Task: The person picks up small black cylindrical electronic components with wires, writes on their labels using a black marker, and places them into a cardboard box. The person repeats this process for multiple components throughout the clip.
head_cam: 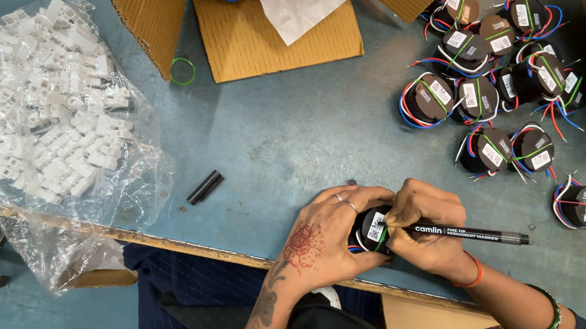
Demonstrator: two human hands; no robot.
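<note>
The surface point(320, 136) is worn blue-grey with a pale wooden edge. The left hand point(322, 243) bears a reddish-brown henna pattern and silver rings; the right hand point(426, 225) has an orange band at its wrist. Between them is a black round coil point(373, 229) with a white label and green band, and a black marker pen point(471, 232) with white lettering. To the far right, the pile of black coils point(502, 86) shows red, blue and white wires. To the far left lie white plastic connectors point(33, 105) in a clear bag. The boxes point(271, 33) are brown cardboard; the rubber band point(184, 71) is green.
</note>
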